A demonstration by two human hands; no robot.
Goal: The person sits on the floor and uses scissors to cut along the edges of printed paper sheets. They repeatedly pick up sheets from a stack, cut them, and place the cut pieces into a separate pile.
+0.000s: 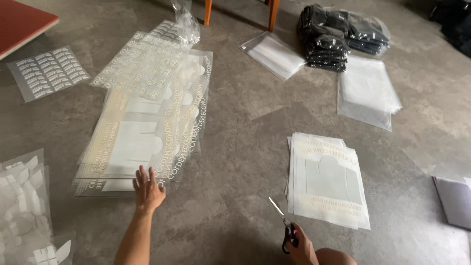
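On floor: left hand [147,189], fingers spread, touching fanned stack of printed transfer sheets [147,122]; right hand [298,243] gripping scissors [283,221]. Step: taking sheet. Next move likely calls for lifting one only.

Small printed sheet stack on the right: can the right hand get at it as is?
Probably yes. The right hand sits just left of the stack with bare floor between, but it grips scissors, so the fingers are occupied.
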